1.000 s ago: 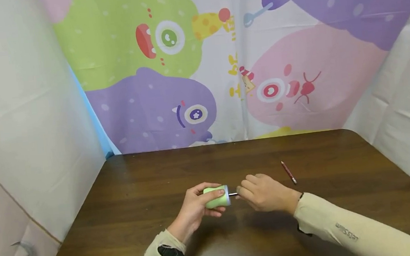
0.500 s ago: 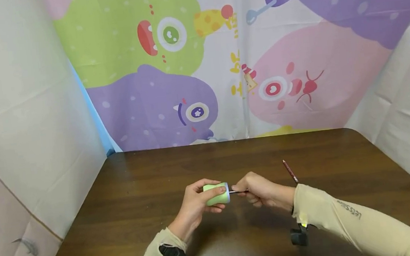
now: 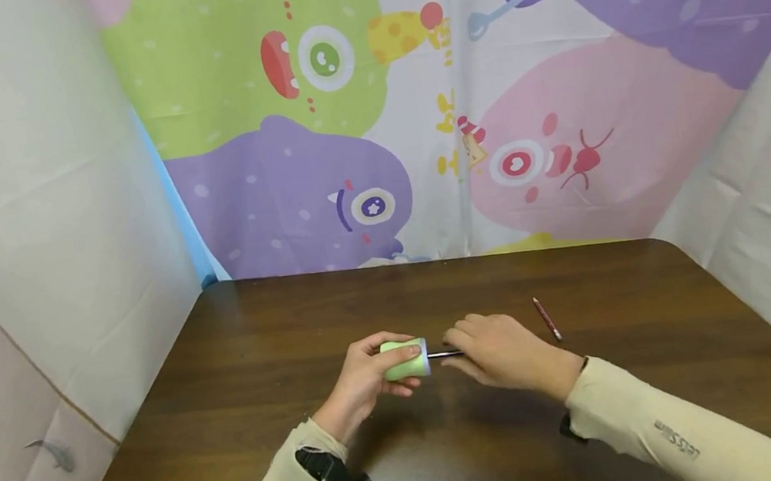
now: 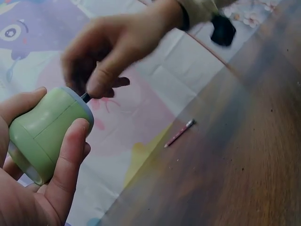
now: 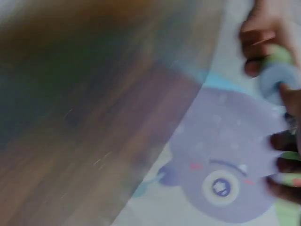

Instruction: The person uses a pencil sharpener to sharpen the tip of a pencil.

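My left hand [image 3: 364, 378] holds a green hand-crank pencil sharpener [image 3: 400, 361] on its side above the table, thumb and fingers around the body. Its lavender end faces right, and a thin metal crank [image 3: 444, 354] sticks out there. My right hand [image 3: 510, 348] is at the crank with curled fingers, the back of the hand upward. In the left wrist view, the right thumb and fingers [image 4: 100, 83] pinch the crank close to the sharpener [image 4: 51, 129], and a dark tip shows beyond them. The right wrist view is blurred, with the sharpener [image 5: 277, 80] at its right edge.
A dark red pencil [image 3: 546, 320] lies on the brown wooden table [image 3: 282, 328], to the right and behind my right hand. A cartoon-printed curtain [image 3: 325, 192] hangs behind the table, and pale cloths [image 3: 42, 149] hang at the sides.
My right hand has rolled at the wrist and circled with the crank, ending slightly further right. The sharpener stays almost still in my left hand, and the pencil has not moved on the table.
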The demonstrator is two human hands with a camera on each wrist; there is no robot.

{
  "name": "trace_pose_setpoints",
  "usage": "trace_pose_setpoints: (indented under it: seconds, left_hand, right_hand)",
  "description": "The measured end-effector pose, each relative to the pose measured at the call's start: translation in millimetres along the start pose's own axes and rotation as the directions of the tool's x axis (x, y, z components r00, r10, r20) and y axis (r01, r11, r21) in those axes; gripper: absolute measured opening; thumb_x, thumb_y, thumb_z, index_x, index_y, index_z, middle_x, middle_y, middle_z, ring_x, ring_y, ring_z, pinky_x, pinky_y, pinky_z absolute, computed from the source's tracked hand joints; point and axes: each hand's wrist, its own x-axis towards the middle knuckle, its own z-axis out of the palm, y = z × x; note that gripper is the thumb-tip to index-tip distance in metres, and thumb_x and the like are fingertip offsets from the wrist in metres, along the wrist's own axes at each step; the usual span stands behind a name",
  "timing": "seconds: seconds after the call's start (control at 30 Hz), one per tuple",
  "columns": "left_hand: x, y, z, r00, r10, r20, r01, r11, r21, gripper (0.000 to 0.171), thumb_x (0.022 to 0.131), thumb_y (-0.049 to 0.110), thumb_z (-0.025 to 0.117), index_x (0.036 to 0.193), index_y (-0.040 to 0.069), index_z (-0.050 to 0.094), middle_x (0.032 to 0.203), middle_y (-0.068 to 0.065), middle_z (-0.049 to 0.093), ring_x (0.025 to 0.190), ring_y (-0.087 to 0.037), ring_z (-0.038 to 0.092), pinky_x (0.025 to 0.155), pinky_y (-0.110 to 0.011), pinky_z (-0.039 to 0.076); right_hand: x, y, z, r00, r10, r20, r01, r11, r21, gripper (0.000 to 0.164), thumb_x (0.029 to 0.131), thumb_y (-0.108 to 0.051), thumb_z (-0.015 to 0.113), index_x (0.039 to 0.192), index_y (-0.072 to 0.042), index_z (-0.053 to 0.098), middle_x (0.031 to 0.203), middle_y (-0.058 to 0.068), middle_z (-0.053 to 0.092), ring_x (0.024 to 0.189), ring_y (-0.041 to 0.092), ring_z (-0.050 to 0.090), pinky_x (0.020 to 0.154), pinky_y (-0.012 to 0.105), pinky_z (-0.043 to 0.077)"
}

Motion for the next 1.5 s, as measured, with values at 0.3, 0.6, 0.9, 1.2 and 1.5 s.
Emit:
trace_pose_setpoints:
  seconds: [0.3,0.6,0.9,1.2,1.5]
  left_hand:
    - [-4.6,1.5,5.0,1.000,0.009,0.011,-0.009,1.000,-0.022,0.020,0.086,0.007,0.074,0.104,0.001,0.071,0.078,-0.014,0.064,0.052,-0.018,0.067,0.045,-0.024,0.058]
    - [-1.4,-6.5,9.2,0.999,0.037,-0.006,-0.037,0.998,0.058,0.029,0.083,0.004,0.076,0.107,-0.009,0.068,0.077,-0.015,0.066,0.050,-0.019,0.066,0.044,-0.025,0.057]
    - [-2.4,-2.0,8.1,0.999,0.002,0.037,-0.005,0.997,0.079,0.030,0.086,0.007,0.075,0.112,-0.007,0.068,0.082,-0.016,0.066,0.053,-0.018,0.067,0.046,-0.027,0.059]
    - [-5.5,5.6,7.3,1.000,-0.020,0.024,0.020,1.000,-0.005,0.024,0.088,0.007,0.072,0.109,-0.003,0.069,0.078,-0.014,0.065,0.052,-0.017,0.067,0.044,-0.026,0.058]
    - [-7.1,-1.3,13.1,0.999,-0.039,0.033,0.041,0.998,-0.046,0.023,0.087,0.008,0.073,0.106,-0.003,0.069,0.077,-0.014,0.064,0.051,-0.017,0.067,0.044,-0.024,0.057]
  right_hand:
    - [-6,6,38,0.885,-0.256,-0.388,0.183,0.959,-0.216,0.023,0.102,-0.011,0.049,0.084,-0.003,0.060,0.069,0.001,0.052,0.054,0.012,0.046,0.042,0.022,0.043]
    - [3,-7,18,0.632,0.428,0.646,-0.669,-0.119,0.734,0.035,0.096,-0.011,0.049,0.061,-0.007,0.047,0.049,-0.010,0.029,0.042,0.003,0.022,0.039,0.017,0.014]
    - [4,-3,-6,0.792,0.365,0.490,-0.610,0.510,0.607,0.030,0.101,-0.030,0.054,0.081,-0.008,0.058,0.059,-0.009,0.041,0.049,0.004,0.033,0.042,0.020,0.028]
    - [-10,5,10,0.924,-0.321,-0.209,0.219,0.890,-0.401,0.027,0.107,-0.022,0.045,0.097,-0.004,0.062,0.079,0.001,0.056,0.064,0.015,0.053,0.049,0.025,0.047]
    - [-8,-3,37,0.851,-0.177,-0.494,0.145,0.984,-0.102,0.025,0.100,-0.012,0.053,0.076,-0.006,0.059,0.061,-0.001,0.049,0.049,0.010,0.042,0.039,0.021,0.038]
